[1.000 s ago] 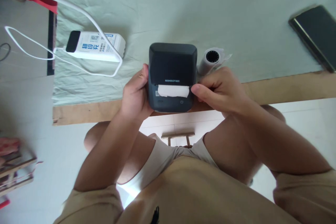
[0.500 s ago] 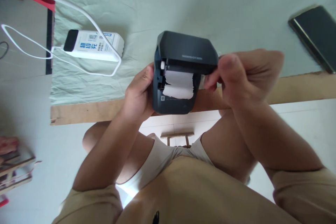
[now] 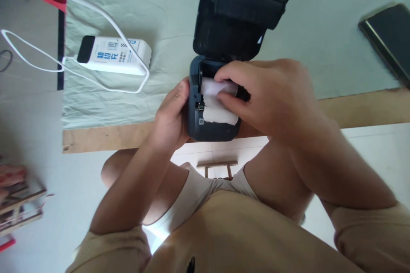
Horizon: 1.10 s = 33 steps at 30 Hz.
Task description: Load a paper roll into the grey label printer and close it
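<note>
A dark, small label printer (image 3: 213, 133) sits at the table's front edge, its lid (image 3: 238, 21) swung up and back. Inside its bay lies a white paper roll (image 3: 209, 87), with a loose, torn end (image 3: 219, 115) hanging over the front. My left hand (image 3: 171, 115) is closed around the printer's left side, thumb on the edge. Reaching in from the right, my right hand (image 3: 269, 94) has thumb and fingertips on the roll in a pinch. The roll's right end is hidden behind those fingers.
On the left of the pale green cloth (image 3: 166, 17) lies a white power bank (image 3: 113, 55) with a white cable (image 3: 105, 15) looping over it. A dark phone-like slab (image 3: 389, 42) lies at the right. The wooden table edge (image 3: 105, 136) runs in front of my knees.
The printer's lid has swung from nearly closed to wide open. My right hand has moved left from the lid's side onto the paper roll. My left hand keeps its hold.
</note>
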### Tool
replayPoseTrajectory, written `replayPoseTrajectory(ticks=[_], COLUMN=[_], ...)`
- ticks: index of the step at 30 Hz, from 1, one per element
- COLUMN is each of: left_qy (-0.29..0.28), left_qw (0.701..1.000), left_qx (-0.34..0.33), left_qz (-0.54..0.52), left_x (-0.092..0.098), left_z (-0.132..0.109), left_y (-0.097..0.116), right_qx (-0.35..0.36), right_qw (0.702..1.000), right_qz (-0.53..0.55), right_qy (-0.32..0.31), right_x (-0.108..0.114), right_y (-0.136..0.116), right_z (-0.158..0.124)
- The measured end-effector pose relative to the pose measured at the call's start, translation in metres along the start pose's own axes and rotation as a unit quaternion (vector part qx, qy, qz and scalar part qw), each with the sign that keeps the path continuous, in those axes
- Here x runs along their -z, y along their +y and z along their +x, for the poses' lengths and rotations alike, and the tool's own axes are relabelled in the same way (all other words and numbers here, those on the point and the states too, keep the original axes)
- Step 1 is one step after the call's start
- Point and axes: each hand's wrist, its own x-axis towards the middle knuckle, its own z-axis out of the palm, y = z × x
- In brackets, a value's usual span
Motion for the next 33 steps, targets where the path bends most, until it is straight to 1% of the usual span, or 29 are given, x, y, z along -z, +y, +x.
replayPoseTrajectory(ticks=[2, 3, 4, 6, 8, 9, 10, 11, 13, 14, 15, 16, 17, 18, 19, 21, 23, 25, 27, 29, 31, 32, 33], left_qy=[0.002, 0.002, 0.003, 0.009, 0.016, 0.017, 0.017, 0.016, 0.012, 0.012, 0.013, 0.014, 0.015, 0.017, 0.019, 0.026, 0.03, 0.031, 0.03, 0.03, 0.031, 0.029, 0.025], left_qw=[1.0, 0.999, 0.999, 0.999, 0.999, 0.999, 1.0, 1.0, 1.0, 0.999, 0.999, 0.999, 0.999, 0.999, 0.999, 0.999, 0.999, 0.999, 0.999, 0.999, 0.999, 0.999, 0.999], left_qx=[0.004, 0.008, 0.011, 0.014, 0.013, 0.013, 0.014, 0.015, 0.024, 0.03, 0.034, 0.034, 0.033, 0.032, 0.031, 0.028, 0.024, 0.022, 0.031, 0.037, 0.043, 0.046, 0.048], left_qz=[0.025, 0.033, 0.036, 0.032, 0.027, 0.024, 0.021, 0.016, 0.009, 0.008, 0.009, 0.01, 0.012, 0.013, 0.014, 0.014, 0.013, 0.012, 0.009, 0.002, 0.002, 0.002, 0.001], left_x=[0.001, 0.001, 0.002, 0.002, 0.002, 0.002, 0.002, 0.002, 0.003, 0.003, 0.004, 0.004, 0.005, 0.005, 0.005, 0.005, 0.005, 0.004, 0.002, 0.001, 0.0, 0.0, 0.0], left_z=[-0.001, -0.002, -0.003, -0.004, -0.004, -0.004, -0.004, -0.004, -0.004, -0.004, -0.004, -0.004, -0.004, -0.004, -0.004, -0.003, -0.003, -0.002, -0.002, -0.002, -0.002, -0.003, -0.003], left_y=[0.001, 0.001, 0.001, 0.002, 0.001, 0.001, 0.001, 0.0, 0.0, 0.0, 0.001, 0.001, 0.001, 0.001, 0.0, 0.0, -0.001, -0.001, 0.0, 0.002, 0.003, 0.003, 0.004], right_qx=[-0.015, -0.017, -0.013, -0.001, 0.003, -0.008, -0.006, -0.02, -0.092, -0.143, -0.204, -0.237, -0.258, -0.265, -0.259, -0.233, -0.199, -0.172, -0.156, -0.167, -0.187, -0.184, -0.166], right_qw=[0.998, 0.997, 0.998, 0.999, 0.989, 0.973, 0.946, 0.925, 0.879, 0.865, 0.858, 0.847, 0.846, 0.857, 0.875, 0.916, 0.947, 0.958, 0.964, 0.965, 0.967, 0.968, 0.969], right_qz=[-0.013, -0.016, -0.01, 0.034, 0.146, 0.228, 0.311, 0.358, 0.409, 0.43, 0.424, 0.404, 0.391, 0.364, 0.332, 0.261, 0.179, 0.14, 0.123, 0.114, 0.095, 0.088, 0.082], right_qy=[-0.057, -0.07, -0.065, -0.03, 0.018, 0.043, 0.091, 0.123, 0.225, 0.216, 0.207, 0.25, 0.255, 0.251, 0.238, 0.196, 0.178, 0.182, 0.178, 0.166, 0.147, 0.149, 0.163], right_x=[0.005, 0.009, 0.014, 0.024, 0.031, 0.032, 0.032, 0.029, 0.019, 0.014, 0.008, 0.003, 0.0, -0.003, -0.004, -0.004, -0.004, -0.007, -0.012, -0.017, -0.017, -0.014, -0.011], right_y=[-0.004, -0.006, -0.008, -0.006, 0.006, 0.017, 0.03, 0.044, 0.072, 0.084, 0.093, 0.099, 0.103, 0.104, 0.104, 0.102, 0.105, 0.112, 0.122, 0.129, 0.127, 0.122, 0.115], right_z=[0.002, 0.001, 0.0, -0.005, -0.01, -0.01, -0.009, -0.007, -0.001, 0.001, 0.003, 0.003, 0.001, -0.001, -0.004, -0.012, -0.018, -0.021, -0.023, -0.025, -0.027, -0.027, -0.028])
